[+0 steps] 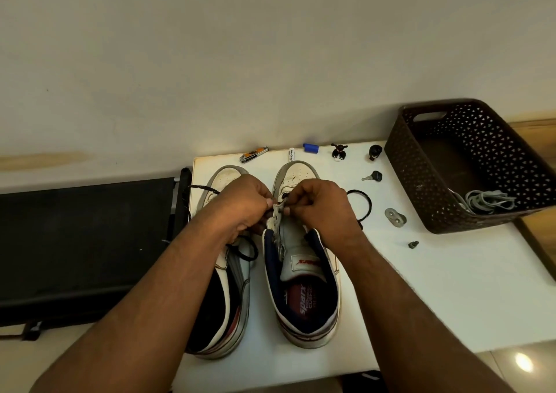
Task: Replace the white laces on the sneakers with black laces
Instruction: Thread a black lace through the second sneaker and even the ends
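From the head camera I see two white sneakers side by side on the white table (pixel 421 287), toes toward the wall. My left hand (pixel 240 203) and right hand (pixel 322 209) meet over the right sneaker (pixel 304 272), fingers curled and pinching its eyelet flap near the lowest eyelets; I cannot tell whether a lace end is in the pinch. The left sneaker (pixel 228 278) carries a black lace (pixel 243 251), looped loose beside its tongue. Another black lace (pixel 362 203) curls just right of my right hand. White laces (pixel 487 201) lie in the brown basket (pixel 421 182) on the right.
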`<act>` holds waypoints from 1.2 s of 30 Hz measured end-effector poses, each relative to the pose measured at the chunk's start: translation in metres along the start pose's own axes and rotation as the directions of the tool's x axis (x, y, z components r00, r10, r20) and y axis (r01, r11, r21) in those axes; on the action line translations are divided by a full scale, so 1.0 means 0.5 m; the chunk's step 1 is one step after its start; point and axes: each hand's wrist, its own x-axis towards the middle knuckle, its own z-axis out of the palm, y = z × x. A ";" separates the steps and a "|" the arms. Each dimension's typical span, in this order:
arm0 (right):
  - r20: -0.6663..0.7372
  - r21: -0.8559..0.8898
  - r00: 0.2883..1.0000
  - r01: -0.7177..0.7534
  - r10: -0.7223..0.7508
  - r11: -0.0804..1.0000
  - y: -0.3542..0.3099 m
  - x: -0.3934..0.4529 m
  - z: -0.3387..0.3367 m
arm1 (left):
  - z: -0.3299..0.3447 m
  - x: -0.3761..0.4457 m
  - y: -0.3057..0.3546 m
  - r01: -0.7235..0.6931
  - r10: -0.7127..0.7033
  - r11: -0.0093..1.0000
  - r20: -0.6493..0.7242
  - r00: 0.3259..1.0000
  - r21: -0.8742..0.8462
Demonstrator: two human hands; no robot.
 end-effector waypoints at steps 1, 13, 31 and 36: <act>-0.004 -0.005 1.000 -0.003 0.003 1.000 -0.001 0.002 0.000 | -0.001 -0.001 0.001 0.000 0.000 1.000 0.011 1.000 0.001; 0.153 -0.009 0.985 0.087 -0.085 0.996 0.001 0.005 -0.010 | 0.010 -0.004 0.003 -0.113 0.125 0.976 -0.054 0.991 0.188; 0.182 -0.222 0.983 0.079 -0.038 0.972 -0.004 0.016 -0.018 | -0.050 -0.014 0.015 -0.330 0.295 0.769 0.154 0.943 0.548; 0.167 -0.183 0.986 0.059 -0.028 0.981 -0.003 0.014 -0.028 | -0.058 -0.025 0.032 -0.366 0.364 0.930 -0.117 0.924 -0.001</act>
